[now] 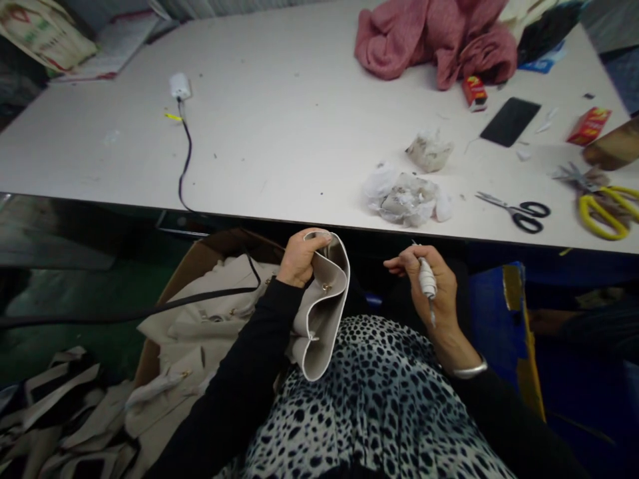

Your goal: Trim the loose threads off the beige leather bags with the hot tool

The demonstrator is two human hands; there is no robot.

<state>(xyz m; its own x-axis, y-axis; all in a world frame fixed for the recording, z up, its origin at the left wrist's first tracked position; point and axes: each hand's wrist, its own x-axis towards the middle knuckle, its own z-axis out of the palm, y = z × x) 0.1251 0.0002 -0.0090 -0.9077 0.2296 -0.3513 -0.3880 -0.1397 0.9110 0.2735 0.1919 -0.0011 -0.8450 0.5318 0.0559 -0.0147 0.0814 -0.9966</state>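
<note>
My left hand grips the upper edge of a beige handbag, thumb inside the rim and fingers outside. Its open mouth faces up, with wavy folded sides and a small gold-coloured metal fitting inside. To the right, apart from the bag, my right hand is closed around a thin awl-like tool with a white-wrapped handle. A narrow tip shows above the fingers, and a thin end sticks out below. The bag rests near my lap, over the spotted apron.
A cardboard box of beige bags stands at left, a blue bin at right. On the table lie crumpled plastic bundles, black-handled scissors, yellow-handled scissors, a dark flat rectangle and pink cloth.
</note>
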